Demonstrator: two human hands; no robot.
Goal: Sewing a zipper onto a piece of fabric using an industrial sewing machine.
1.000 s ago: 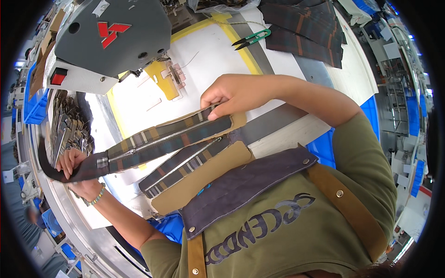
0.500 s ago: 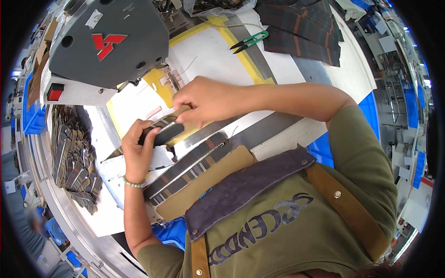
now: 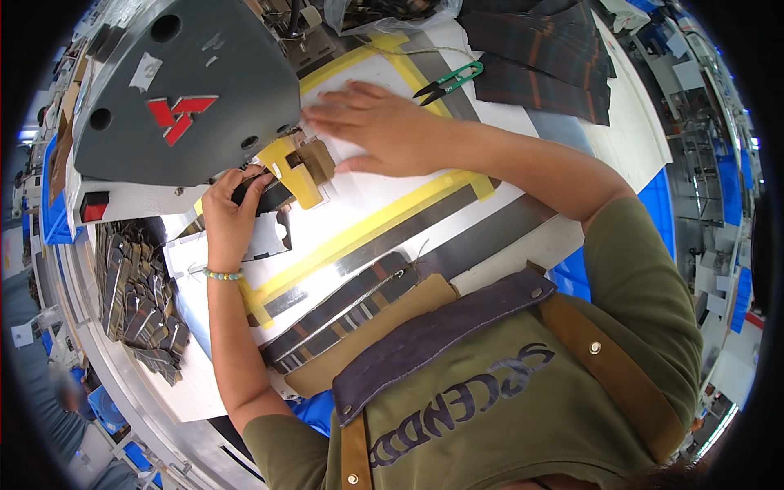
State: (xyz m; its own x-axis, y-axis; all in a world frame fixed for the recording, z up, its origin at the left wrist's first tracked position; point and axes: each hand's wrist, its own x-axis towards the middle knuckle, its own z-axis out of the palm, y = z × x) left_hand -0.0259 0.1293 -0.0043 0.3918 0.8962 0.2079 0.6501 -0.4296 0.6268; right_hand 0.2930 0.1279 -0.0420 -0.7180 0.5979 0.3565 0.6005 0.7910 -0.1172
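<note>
My left hand (image 3: 229, 214) reaches in under the front of a grey sewing machine head (image 3: 192, 106). Its thumb and fingers pinch a dark fabric piece (image 3: 274, 196), partly hidden by the hand and a yellow guide plate (image 3: 297, 178). A tan flap (image 3: 317, 160) shows right beside this plate. Over the white work surface, close to the machine's right side, my right hand (image 3: 376, 135) is open, its fingers stretched out and slightly blurred. No object shows in it. A torn whitish sheet (image 3: 268, 237) lies just right of my left wrist.
Green-handled thread snips (image 3: 453, 79) lie beyond my right forearm, beside dark plaid panels (image 3: 543, 69). A pile of plaid pieces (image 3: 137, 298) sits at left. Near my body rest a plaid strip with a zipper (image 3: 347, 306) and brown card (image 3: 376, 327). A clear bag (image 3: 392, 15) is at the back.
My left hand has carried the fabric piece away from me, in beside the yellow plate. My right hand has let go of it, moved up and right, and spread its fingers.
</note>
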